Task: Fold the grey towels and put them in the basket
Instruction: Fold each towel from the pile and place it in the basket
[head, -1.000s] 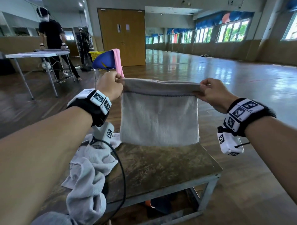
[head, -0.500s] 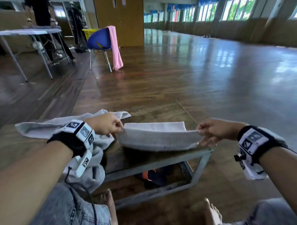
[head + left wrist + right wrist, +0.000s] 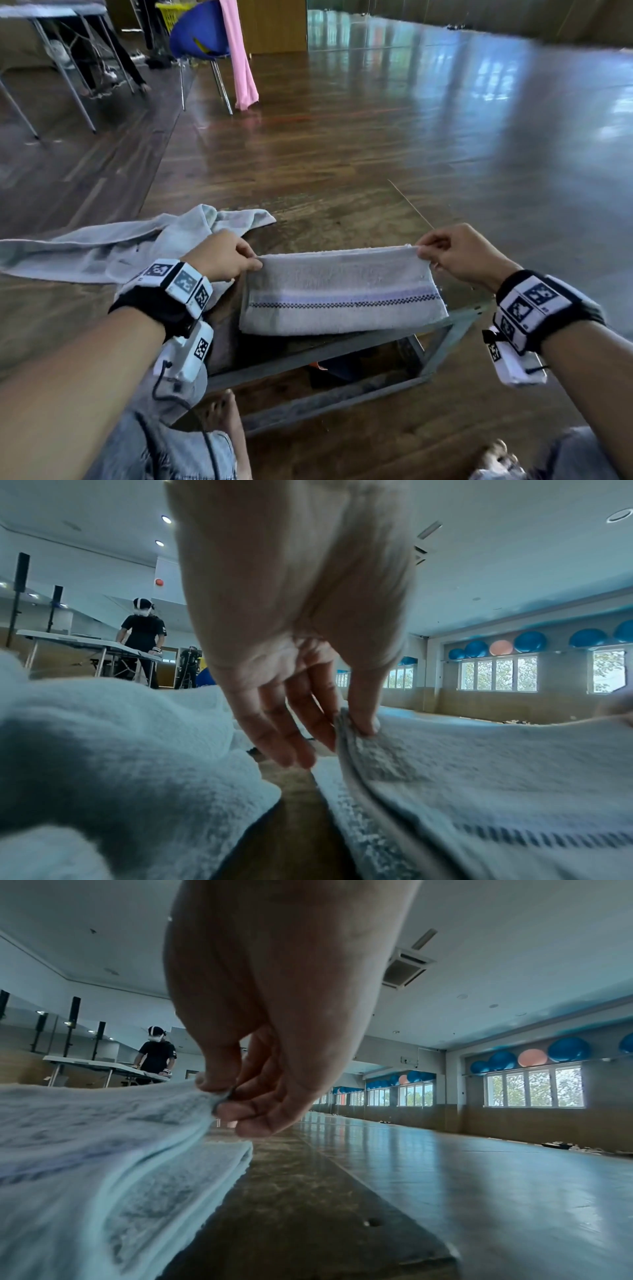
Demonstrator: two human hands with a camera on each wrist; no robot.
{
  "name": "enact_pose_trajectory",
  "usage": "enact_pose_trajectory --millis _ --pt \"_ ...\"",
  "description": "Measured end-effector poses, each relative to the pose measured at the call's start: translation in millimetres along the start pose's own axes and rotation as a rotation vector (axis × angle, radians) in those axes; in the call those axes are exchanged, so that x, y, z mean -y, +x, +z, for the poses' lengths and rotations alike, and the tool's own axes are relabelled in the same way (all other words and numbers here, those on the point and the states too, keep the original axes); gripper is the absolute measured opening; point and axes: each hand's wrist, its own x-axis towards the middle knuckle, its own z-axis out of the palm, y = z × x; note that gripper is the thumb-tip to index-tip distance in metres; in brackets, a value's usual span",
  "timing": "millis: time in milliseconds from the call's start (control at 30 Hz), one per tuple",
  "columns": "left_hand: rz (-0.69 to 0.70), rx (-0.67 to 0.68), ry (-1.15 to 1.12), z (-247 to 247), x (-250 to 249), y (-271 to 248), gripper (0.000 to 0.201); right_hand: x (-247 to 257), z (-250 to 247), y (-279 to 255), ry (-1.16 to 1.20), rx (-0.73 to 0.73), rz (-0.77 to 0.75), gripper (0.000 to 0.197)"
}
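Note:
A grey towel (image 3: 339, 291) with a dark checked stripe lies folded on the low wooden table (image 3: 342, 226), its near edge over the table's front. My left hand (image 3: 253, 263) pinches its far left corner, thumb on top (image 3: 356, 723). My right hand (image 3: 423, 253) pinches the far right corner (image 3: 219, 1096) between thumb and fingers. That far edge is lifted slightly off the lower layers of the grey towel (image 3: 103, 1150). A second, crumpled grey towel (image 3: 113, 246) lies on the table to the left, also close in the left wrist view (image 3: 120, 750). No basket for the towels is identifiable.
The table's metal frame (image 3: 442, 342) shows below the towel, with dark items beneath. My bare feet (image 3: 226, 414) are by its base. Far off stand a blue chair (image 3: 198, 34) with a pink cloth (image 3: 239, 58), a yellow crate, a folding table (image 3: 51, 13) and another person (image 3: 142, 639).
The towel came down from hanging in the air onto the table and now lies folded in half, stripe side up. Both hands moved down with it and still pinch its corners.

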Motion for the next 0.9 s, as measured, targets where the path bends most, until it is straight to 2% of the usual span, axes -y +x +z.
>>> enact_pose_trajectory --millis 67,133,300,467,633,767,833,900 --pt "0.011 -0.097 -0.001 9 3 13 0.014 -4 12 17 -0.054 -0.075 -0.004 0.003" --pt "0.010 -0.134 0.015 17 4 25 0.013 -7 22 31 -0.111 -0.134 -0.001 0.003" --pt "-0.004 -0.056 0.110 16 5 42 0.013 -10 36 51 -0.204 -0.084 0.040 0.005" --pt "0.002 -0.027 0.102 14 8 44 0.010 -12 41 57 -0.268 -0.040 0.058 0.008" --pt "-0.009 -0.003 0.062 15 9 41 0.025 -7 41 53 -0.342 -0.013 0.126 0.011" --pt "0.002 0.045 0.155 14 5 35 0.015 4 38 43 -0.500 0.037 0.182 0.017" --pt "0.034 0.014 0.170 12 3 31 0.011 11 35 36 -0.507 -0.005 0.204 0.013" --pt "0.093 -0.076 0.146 8 -1 29 0.009 17 28 30 -0.488 -0.083 0.198 0.021"
